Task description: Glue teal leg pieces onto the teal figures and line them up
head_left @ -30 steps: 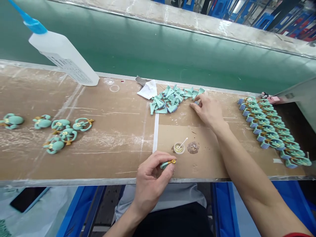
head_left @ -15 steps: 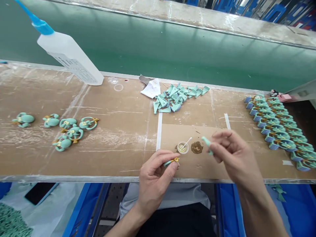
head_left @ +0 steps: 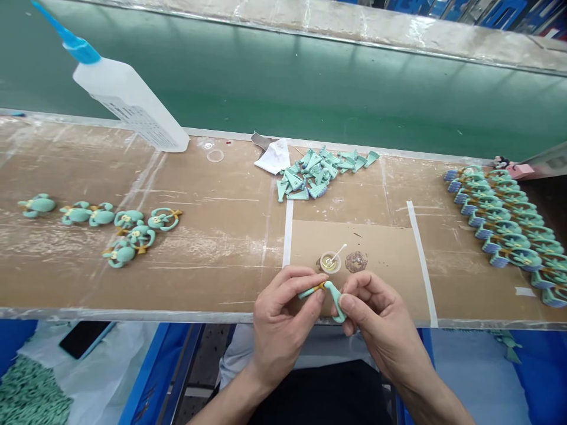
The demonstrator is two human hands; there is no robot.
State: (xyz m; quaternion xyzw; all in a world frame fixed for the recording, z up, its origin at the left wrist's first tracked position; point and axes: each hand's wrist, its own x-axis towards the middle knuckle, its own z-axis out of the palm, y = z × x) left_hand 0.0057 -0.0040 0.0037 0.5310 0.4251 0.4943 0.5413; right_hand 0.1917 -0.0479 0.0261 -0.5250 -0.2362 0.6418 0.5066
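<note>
My left hand pinches a small teal toy piece with a yellow tip at the near edge of the brown worktop. My right hand pinches a teal wedge-shaped piece and presses its end against the yellow tip. Just beyond my fingers stand a tiny glue cup with a white stick and a brownish glue smear. A heap of loose teal wedge pieces lies farther back at the centre.
Several teal figures lie at the left. Rows of assembled teal and blue figures fill the right. A white squeeze bottle with a blue nozzle leans at the back left. A white rag lies by the heap. A green conveyor belt runs behind.
My right hand left the heap with a teal wedge piece, came back to the near edge and now meets the piece in my left hand.
</note>
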